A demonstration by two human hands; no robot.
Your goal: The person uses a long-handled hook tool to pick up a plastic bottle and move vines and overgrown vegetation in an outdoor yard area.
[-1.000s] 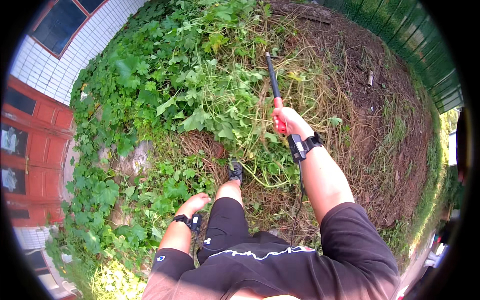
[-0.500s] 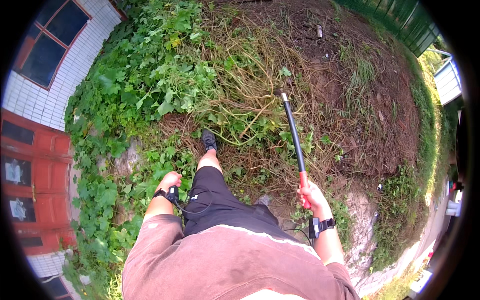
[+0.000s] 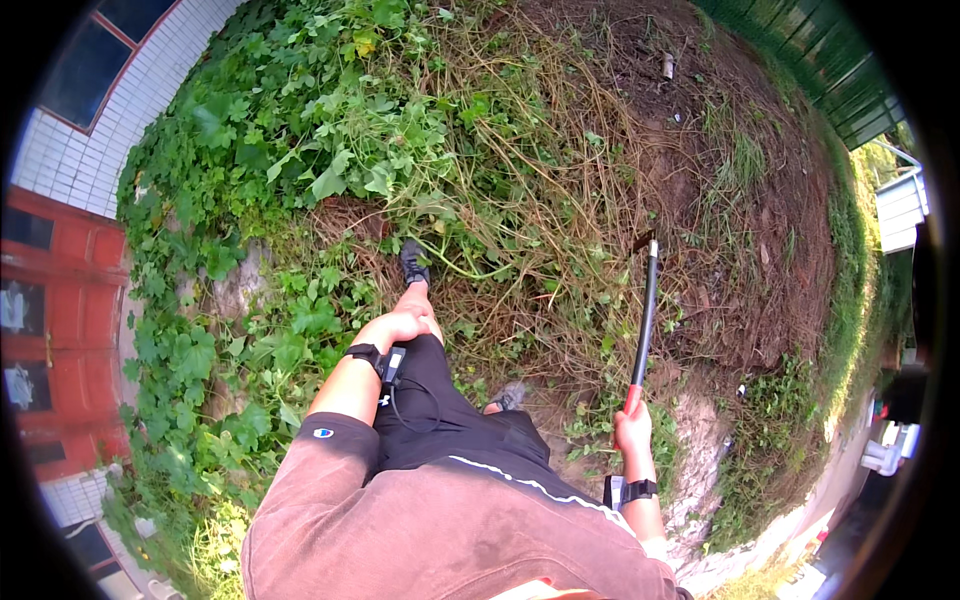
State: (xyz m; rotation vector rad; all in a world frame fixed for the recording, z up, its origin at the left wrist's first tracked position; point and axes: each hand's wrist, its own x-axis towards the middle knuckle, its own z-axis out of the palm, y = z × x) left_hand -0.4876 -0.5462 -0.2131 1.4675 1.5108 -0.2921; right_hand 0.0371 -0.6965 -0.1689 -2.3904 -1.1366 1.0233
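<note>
My right hand [image 3: 632, 428] is closed round the red grip of a long-handled bladed tool [image 3: 647, 310]. Its shaft is black, with a silver collar and a small dark blade at the far end. That blade lies among dry stems to the right of the tangled vines [image 3: 500, 170]; its exact shape is hard to make out. My left hand [image 3: 408, 322] rests on my left knee with nothing visible in it, its fingers laid over the leg and partly hidden. My left shoe [image 3: 414, 262] stands at the edge of the vines, beside a thick green stem.
Dense leafy vines [image 3: 290, 130] cover the ground at left, before a white tiled wall [image 3: 95, 140] and red doors [image 3: 85, 330]. Bare brown soil [image 3: 740, 290] slopes at right, with a can-like object [image 3: 668, 66] on it. A green fence [image 3: 830, 70] stands far right.
The tool's blade end has swung to the right and nearer, away from the vine tangle. My left hand has come from beside the leg onto the knee.
</note>
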